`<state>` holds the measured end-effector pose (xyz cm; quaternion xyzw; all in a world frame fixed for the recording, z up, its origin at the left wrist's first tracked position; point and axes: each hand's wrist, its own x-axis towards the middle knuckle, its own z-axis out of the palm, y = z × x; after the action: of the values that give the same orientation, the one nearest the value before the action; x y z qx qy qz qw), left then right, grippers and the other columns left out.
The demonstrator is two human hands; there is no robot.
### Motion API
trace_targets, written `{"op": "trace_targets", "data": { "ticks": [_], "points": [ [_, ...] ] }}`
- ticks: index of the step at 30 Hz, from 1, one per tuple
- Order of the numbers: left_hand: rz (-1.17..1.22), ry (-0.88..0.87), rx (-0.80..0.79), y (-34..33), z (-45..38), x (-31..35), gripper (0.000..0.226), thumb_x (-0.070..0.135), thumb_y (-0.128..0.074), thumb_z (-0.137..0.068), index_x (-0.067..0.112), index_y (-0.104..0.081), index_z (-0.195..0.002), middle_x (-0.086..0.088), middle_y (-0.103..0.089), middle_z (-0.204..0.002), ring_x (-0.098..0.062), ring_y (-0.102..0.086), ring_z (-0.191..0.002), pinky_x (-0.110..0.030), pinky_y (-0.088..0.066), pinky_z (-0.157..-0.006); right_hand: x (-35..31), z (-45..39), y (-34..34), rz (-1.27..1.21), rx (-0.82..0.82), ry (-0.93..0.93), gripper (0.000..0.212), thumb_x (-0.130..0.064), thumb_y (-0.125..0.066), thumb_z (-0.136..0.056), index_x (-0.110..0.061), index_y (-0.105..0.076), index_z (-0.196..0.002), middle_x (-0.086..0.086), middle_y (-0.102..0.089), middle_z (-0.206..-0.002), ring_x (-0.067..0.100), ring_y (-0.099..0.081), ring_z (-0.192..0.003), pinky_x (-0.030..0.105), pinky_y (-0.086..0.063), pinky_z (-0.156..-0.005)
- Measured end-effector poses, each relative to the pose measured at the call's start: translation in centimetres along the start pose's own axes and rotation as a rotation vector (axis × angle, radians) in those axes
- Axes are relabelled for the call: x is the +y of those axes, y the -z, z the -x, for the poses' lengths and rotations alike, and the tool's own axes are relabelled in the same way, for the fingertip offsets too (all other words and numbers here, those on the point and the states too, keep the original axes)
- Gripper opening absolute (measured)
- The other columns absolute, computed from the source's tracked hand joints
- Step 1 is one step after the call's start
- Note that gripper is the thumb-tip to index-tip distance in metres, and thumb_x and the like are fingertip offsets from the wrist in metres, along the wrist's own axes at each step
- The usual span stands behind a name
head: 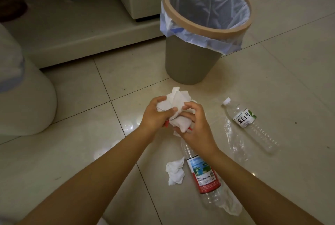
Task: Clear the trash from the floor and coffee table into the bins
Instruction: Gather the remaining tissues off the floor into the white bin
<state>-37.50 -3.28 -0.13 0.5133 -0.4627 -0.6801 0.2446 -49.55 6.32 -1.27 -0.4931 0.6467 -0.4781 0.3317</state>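
Closest to us on the tile floor (72, 134) there's a plastic bottle with a red label (203, 176) lying on its side, and a small crumpled tissue (175, 172) just beside its left edge. A bit of clear plastic wrap (233, 139) sits to the right, next to a second empty water bottle with a white cap (248, 123).

Above all that, we've got both hands bunched around a wad of white tissue paper (176, 108). Our left hand (154, 114) has its fingers curled round the left side, thumb pressed into the paper, and our right hand (197, 123) pinches it from the right with curled fingers. There's something red peeking out under the wad, can't tell what.

Further out stands the grey trash bin (194, 61) with its tan rim and a clear liner, wide open, looks empty as far as we can see.

Tip for this step, we reckon: squeeze the wad tight so no loose ends trail, then carry it right over the rim before letting go, since light paper drifts.
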Motion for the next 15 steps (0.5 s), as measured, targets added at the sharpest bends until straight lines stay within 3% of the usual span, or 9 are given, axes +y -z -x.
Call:
{"op": "trace_targets", "data": {
  "ticks": [3,7,9,12,15],
  "points": [
    [-0.065,-0.062,-0.036,0.6,0.2,-0.4,0.070,0.009,-0.079,-0.071,0.029,-0.044,-0.128,0.000,-0.052,-0.115,-0.019,-0.059,-0.096,-0.027,-0.057,-0.062,0.3,0.5,0.3,0.076,0.014,0.102,0.079,-0.017,-0.084,-0.068,-0.043,-0.036,-0.124,-0.009,-0.037,-0.130,0.010,-0.053,-0.116,0.034,-0.058,-0.079],
    [-0.159,-0.129,0.008,1.8,0.4,-0.9,0.080,0.008,-0.079,-0.070,0.028,-0.038,-0.135,-0.002,-0.050,-0.125,-0.023,-0.055,-0.110,-0.041,-0.055,-0.086,0.4,0.9,1.4,0.312,-0.033,0.229,0.077,-0.046,-0.078,-0.067,-0.033,-0.037,-0.130,-0.015,-0.034,-0.130,0.000,-0.043,-0.119,0.016,-0.049,-0.087],
    [-0.211,-0.122,0.022,2.9,0.3,-0.9,0.080,0.012,-0.081,-0.069,0.031,-0.038,-0.134,-0.001,-0.051,-0.125,-0.022,-0.056,-0.108,-0.039,-0.056,-0.082,0.8,1.2,2.4,0.337,-0.039,0.203,0.082,-0.054,-0.079,-0.062,-0.035,-0.037,-0.130,-0.019,-0.034,-0.132,-0.001,-0.040,-0.123,0.010,-0.039,-0.095],
    [-0.222,-0.099,0.016,4.7,0.5,-0.8,0.080,0.012,-0.084,-0.065,0.034,-0.042,-0.129,0.002,-0.057,-0.115,-0.019,-0.062,-0.097,-0.036,-0.059,-0.073,1.8,1.9,4.2,0.332,0.003,0.118,0.084,-0.058,-0.080,-0.059,-0.038,-0.039,-0.130,-0.019,-0.036,-0.131,0.002,-0.042,-0.122,0.010,-0.037,-0.097],
    [-0.217,-0.141,0.027,6.0,0.6,-0.8,0.060,0.007,-0.084,-0.063,0.035,-0.055,-0.108,0.012,-0.065,-0.099,-0.010,-0.066,-0.087,-0.033,-0.060,-0.069,2.8,2.3,5.6,0.342,0.056,0.030,0.084,-0.058,-0.080,-0.058,-0.037,-0.040,-0.129,-0.019,-0.038,-0.128,-0.001,-0.045,-0.117,0.003,-0.035,-0.091]
  ]
}}
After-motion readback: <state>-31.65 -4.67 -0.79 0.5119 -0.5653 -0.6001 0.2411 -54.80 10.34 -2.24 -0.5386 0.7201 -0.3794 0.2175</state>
